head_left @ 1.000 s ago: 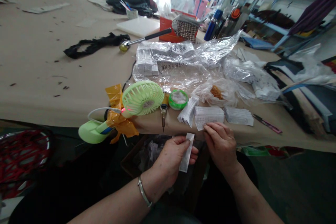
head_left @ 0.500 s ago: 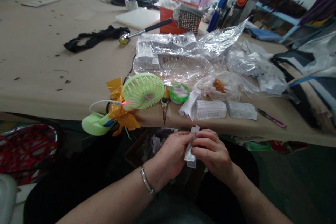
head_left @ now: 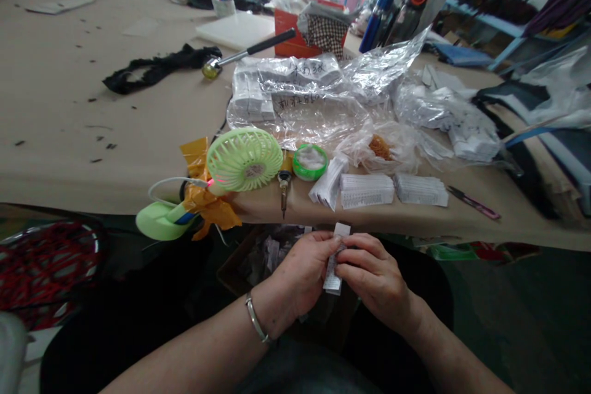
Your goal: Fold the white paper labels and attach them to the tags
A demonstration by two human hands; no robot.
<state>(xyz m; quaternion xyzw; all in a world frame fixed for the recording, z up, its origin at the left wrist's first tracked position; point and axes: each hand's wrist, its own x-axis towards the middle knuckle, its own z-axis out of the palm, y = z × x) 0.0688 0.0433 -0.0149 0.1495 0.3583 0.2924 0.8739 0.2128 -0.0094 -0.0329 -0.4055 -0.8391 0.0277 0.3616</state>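
Both my hands meet below the table's front edge, pinching small white printed labels (head_left: 334,261) between their fingertips. My left hand (head_left: 300,274), with a metal bracelet on its wrist, grips the labels from the left. My right hand (head_left: 372,277) closes on them from the right. Just above, on the table edge, lie stacks of the same white labels (head_left: 367,191), with another stack (head_left: 422,190) to their right and a fanned bunch (head_left: 329,183) to their left.
A green hand fan (head_left: 244,159) taped with orange tape stands at the table edge, beside a soldering-type tool (head_left: 283,191) and a green tape roll (head_left: 311,162). Clear plastic bags (head_left: 323,98) of labels, a hammer (head_left: 249,52), black cloth (head_left: 154,68) and small scissors (head_left: 473,203) lie beyond.
My right hand left the label stack on the table and came down to join my left hand on the labels. The two hands now hold them together.
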